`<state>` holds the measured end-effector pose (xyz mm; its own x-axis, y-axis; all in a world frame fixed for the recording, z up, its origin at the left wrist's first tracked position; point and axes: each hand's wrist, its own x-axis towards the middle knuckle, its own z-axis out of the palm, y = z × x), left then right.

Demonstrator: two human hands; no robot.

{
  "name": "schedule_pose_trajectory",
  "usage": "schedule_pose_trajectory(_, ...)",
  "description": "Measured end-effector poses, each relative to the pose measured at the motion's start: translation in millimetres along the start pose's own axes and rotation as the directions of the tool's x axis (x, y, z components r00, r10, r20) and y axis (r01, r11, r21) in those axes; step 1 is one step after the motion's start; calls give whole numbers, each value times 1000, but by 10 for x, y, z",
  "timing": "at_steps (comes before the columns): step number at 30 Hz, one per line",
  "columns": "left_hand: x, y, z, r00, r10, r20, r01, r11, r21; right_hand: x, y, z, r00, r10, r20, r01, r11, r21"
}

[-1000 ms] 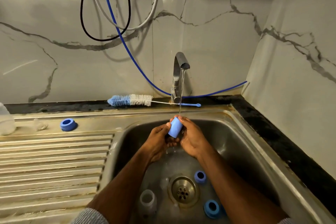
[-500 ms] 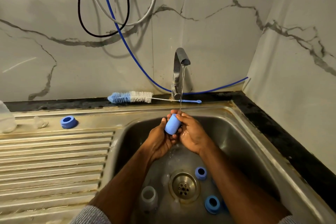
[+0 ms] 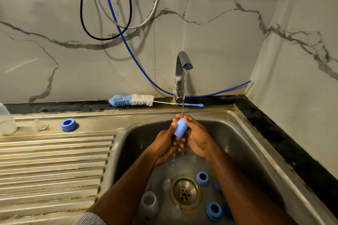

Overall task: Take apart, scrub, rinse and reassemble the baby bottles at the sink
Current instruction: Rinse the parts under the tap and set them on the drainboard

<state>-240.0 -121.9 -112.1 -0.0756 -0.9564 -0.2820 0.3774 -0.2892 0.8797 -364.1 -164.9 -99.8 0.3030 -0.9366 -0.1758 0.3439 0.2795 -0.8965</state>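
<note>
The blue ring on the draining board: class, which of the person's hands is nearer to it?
Left. The left hand is on the side of the blue ring, holding the blue cap over the basin; the right hand is beyond the cap, farther away.

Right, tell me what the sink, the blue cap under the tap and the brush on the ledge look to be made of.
Sink: likely stainless steel, brushed grey sheen with brownish stains along the rim.
Blue cap: seemingly matte opaque plastic, even colour, held by both hands, left hand and right hand.
Brush: blue and white bristles, probably nylon, on a thin twisted wire stem with a blue plastic-looking handle.
</note>
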Motion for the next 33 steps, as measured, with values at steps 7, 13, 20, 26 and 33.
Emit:
schedule_pose_trajectory(7, 44, -66, -63, 991, 116, -64, -117, 993, -12, 84, 136, -2, 996, -45, -72, 10, 906, -423)
schedule_pose_trajectory(13, 85, -158, -99, 897, 441, 25, -412, 815, 407, 99, 122, -61, 971, -143, -194, 26, 862, -506)
schedule_pose_trajectory(20, 50, -97, -65, 964, 265, -14, -258, 949, 179, 0, 22, 22, 971, -240, 3, 194, 778, -598)
schedule_pose_trajectory(26, 0, -11, -51, 996, -87, 7, 87, 986, -143, 31, 143, -103, 934, -295, 202, 357, 758, -546)
schedule_pose_trajectory(33, 105, -131, -83, 986, 165, -4, -161, 972, 173, 48, 152, 67, 937, -341, -74, 211, 724, -657)
